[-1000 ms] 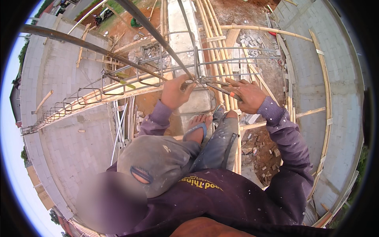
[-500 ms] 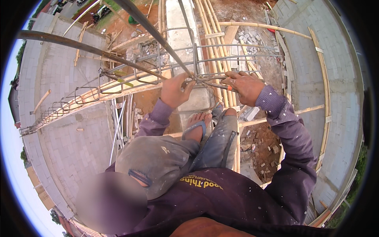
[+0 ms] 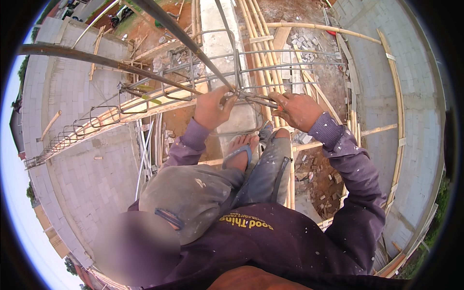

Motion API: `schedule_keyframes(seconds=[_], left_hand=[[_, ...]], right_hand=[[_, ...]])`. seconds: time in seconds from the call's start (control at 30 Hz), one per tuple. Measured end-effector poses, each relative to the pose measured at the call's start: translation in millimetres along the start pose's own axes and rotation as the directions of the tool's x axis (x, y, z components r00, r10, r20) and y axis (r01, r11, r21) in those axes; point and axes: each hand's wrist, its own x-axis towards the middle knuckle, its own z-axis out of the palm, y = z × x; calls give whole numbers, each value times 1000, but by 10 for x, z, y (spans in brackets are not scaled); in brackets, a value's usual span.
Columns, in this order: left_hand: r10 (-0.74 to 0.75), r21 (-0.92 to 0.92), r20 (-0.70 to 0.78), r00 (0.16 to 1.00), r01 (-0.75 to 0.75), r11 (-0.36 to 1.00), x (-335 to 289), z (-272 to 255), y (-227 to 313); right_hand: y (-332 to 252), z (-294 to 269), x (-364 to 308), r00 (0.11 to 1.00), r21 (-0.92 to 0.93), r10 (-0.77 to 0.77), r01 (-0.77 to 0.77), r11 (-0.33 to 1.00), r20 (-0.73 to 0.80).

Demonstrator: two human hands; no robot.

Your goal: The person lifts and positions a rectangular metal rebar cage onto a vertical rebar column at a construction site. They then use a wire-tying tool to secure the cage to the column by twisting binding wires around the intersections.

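Observation:
My right hand (image 3: 298,111) is closed round the handles of a pair of pincers (image 3: 258,100), a bit of orange showing by the fingers. The jaws reach left to a joint where an upright steel bar (image 3: 212,66) meets thinner horizontal rebar (image 3: 280,65). On the other side of that joint, my left hand (image 3: 212,107) has thumb and forefinger curled together against the steel. Whatever lies between those fingertips is too small to make out. Beneath both hands runs a pale concrete beam (image 3: 237,118), and my sandalled foot (image 3: 240,150) rests by it.
Another thick steel bar (image 3: 111,60) slants in from the left. A long rebar cage (image 3: 77,130) lies along a wooden board to the left. Bamboo poles (image 3: 263,53) run beside the beam. Grey block walls (image 3: 411,96) stand on both sides, with rubble (image 3: 307,41) far below.
My right hand has shifted slightly left and down with the pincers, and its fingers have changed their hold. My left hand stays at the joint. The view has tilted a little.

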Motion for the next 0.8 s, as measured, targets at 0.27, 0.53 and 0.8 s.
schedule_keyframes(seconds=[0.27,0.53,0.8], left_hand=[[-108,-82,137,985,120,989,57,-130,23],[-118,-100,254,960,147,984,117,-239,57],[-139,-137,261,955,179,974,115,-228,26]], right_hand=[[132,296,42,999,248,-49,47,968,0],[133,332,46,989,547,-9,-73,834,144],[128,815,51,908,914,-120,-385,130,400]])
